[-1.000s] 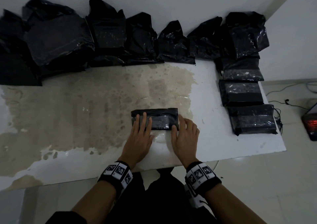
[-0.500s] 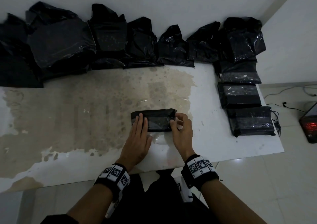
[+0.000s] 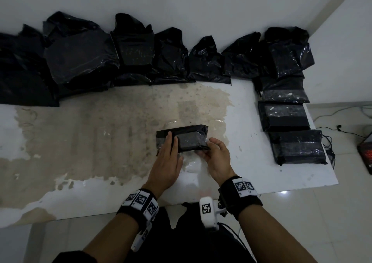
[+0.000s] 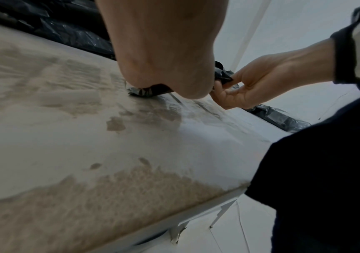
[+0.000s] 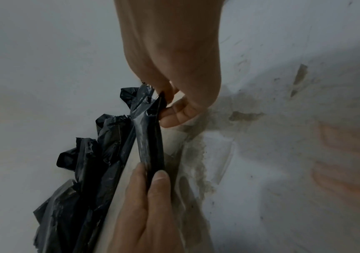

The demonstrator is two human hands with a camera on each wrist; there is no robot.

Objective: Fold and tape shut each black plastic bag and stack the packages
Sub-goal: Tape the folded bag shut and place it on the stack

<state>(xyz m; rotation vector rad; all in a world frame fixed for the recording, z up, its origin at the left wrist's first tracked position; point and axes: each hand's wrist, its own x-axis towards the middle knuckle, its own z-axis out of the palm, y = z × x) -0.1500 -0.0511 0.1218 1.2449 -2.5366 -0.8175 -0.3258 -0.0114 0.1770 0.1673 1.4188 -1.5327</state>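
head view: glossy black folded bag [image 3: 187, 138], perhaps clear-taped

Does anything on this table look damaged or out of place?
Yes: the white table has a broad brown patch where its coating looks worn away, left of the package under the hands. The bags look orderly.

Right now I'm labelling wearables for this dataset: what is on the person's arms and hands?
Both hands are bare, without gloves. The left wrist and the right wrist each carry a black band set with white square tags printed in black-and-white block patterns. A white camera unit with a similar tag hangs beside the right band, a thin black cable trailing from it. Dark sleeves sit pushed up the forearms.
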